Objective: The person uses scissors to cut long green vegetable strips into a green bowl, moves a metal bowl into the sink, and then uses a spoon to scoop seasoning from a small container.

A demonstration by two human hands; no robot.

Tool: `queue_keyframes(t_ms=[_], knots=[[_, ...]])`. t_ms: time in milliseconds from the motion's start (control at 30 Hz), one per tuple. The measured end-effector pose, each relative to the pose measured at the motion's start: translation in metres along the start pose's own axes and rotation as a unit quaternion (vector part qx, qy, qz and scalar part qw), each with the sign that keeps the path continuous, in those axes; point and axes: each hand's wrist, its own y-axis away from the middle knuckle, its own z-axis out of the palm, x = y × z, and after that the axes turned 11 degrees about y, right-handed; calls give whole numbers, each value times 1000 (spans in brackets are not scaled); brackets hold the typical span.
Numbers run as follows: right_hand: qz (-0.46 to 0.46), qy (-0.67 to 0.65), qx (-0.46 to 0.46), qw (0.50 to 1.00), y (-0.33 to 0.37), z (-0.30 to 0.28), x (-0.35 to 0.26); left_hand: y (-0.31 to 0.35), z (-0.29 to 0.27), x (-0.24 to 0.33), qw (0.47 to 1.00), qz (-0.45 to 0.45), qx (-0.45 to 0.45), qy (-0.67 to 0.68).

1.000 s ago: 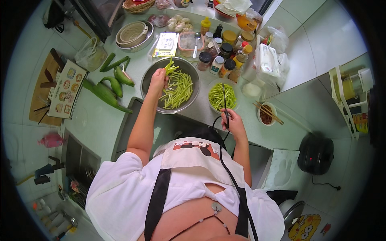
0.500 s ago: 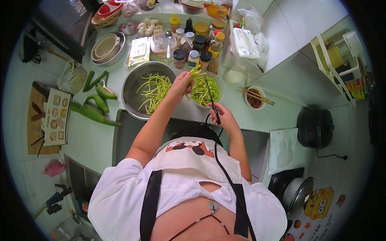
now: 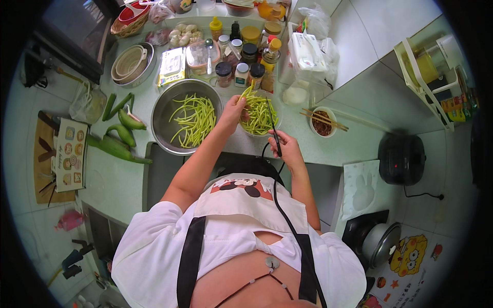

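Note:
My left hand (image 3: 234,113) is closed around a small bunch of green beans (image 3: 248,92), just above the left rim of a clear bowl. In that clear bowl (image 3: 278,122) lie many short cut bean pieces (image 3: 258,116). My right hand (image 3: 287,148) grips the black handle of a slim pointed blade (image 3: 273,121); whether it is a knife or scissors I cannot make out. Its blade points away from me over the clear bowl's right side, apart from the held bunch. Left of the bowl stands a wide steel basin (image 3: 163,117) with longer green beans (image 3: 195,119) in it.
Seasoning jars (image 3: 241,74) crowd the counter behind the bowls. Green gourds (image 3: 119,149) lie left of the basin. A small bowl of dark sauce (image 3: 322,123) with chopsticks (image 3: 331,119) across it stands right. A black cable (image 3: 287,220) hangs over my apron.
My left hand has lowered slightly with its bunch, nearer the clear bowl. The blade has shifted a little to the right, away from the bunch. The whole view has moved slightly.

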Motion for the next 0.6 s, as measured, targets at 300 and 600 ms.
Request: queue_keyframes(t_ms=[300, 600], knots=[[30, 28, -13, 999, -1, 7, -10, -4, 0, -14, 998, 47, 35, -2], [43, 6, -16, 999, -7, 10, -3, -6, 8, -31, 990, 107, 96, -10]])
